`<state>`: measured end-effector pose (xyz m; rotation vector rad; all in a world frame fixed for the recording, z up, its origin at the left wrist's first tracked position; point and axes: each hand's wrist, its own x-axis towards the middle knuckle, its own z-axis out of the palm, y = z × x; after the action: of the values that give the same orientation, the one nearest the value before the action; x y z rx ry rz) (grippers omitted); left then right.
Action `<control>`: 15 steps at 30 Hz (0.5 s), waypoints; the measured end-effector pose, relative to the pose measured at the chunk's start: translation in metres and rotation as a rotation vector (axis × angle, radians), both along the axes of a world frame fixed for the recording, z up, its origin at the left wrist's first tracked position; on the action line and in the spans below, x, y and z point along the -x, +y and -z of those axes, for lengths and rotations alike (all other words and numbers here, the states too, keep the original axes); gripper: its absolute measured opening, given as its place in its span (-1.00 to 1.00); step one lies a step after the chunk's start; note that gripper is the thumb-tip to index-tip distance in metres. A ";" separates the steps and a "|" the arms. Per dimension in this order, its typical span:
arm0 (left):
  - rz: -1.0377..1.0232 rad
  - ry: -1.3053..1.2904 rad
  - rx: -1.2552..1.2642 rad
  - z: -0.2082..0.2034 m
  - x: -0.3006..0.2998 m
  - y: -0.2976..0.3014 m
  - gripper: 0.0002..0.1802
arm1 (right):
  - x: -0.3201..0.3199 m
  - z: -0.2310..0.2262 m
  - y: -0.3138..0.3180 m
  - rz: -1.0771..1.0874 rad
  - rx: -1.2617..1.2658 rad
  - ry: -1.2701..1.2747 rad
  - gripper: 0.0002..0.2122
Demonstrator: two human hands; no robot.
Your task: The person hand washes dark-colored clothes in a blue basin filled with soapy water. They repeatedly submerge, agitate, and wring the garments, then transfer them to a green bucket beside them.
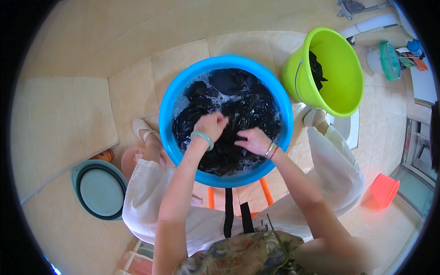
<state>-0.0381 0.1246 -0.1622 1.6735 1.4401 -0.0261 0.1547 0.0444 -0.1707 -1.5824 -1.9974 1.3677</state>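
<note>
A blue round basin (167,145) stands before me, between my feet. In it a heap of wet black cloth (250,107) lies in sudsy water (211,89). Over the middle of the basin, my left hand (211,125), with a pale green bangle (202,140) at its wrist, is closed on the cloth and slightly blurred. To its right, my right hand (255,140) also grips the black cloth, its fingers pointing left. A silver bangle and a red string circle that wrist. The cloth's dark folds partly hide the fingertips of both hands.
A lime green bucket (337,68) with dark cloth inside leans at the upper right. At the left lies a grey-green collapsible basin (101,191). A coral pail (384,191) is at the far right. Orange stool legs (266,191) show below the blue basin. A wall edges the left side.
</note>
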 end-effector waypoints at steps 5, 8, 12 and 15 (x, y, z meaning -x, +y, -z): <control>-0.357 -0.232 -0.388 0.045 -0.038 0.060 -0.49 | 0.025 0.010 -0.031 -0.161 0.020 -0.022 -0.74; -0.253 0.001 -0.145 0.061 -0.031 0.060 -0.42 | 0.030 -0.004 -0.027 -0.262 0.185 -0.077 -0.66; -0.173 -0.057 -0.132 0.038 -0.049 0.023 -0.49 | -0.007 0.022 -0.013 0.490 0.000 0.127 -0.73; -0.339 -0.388 -0.018 -0.011 -0.045 0.000 -0.67 | -0.025 0.030 0.011 0.798 -0.078 0.097 -0.30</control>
<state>0.0068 0.1243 -0.1507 1.3368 1.4016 0.4758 0.1794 0.0550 -0.2004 -1.9131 -1.1168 0.9918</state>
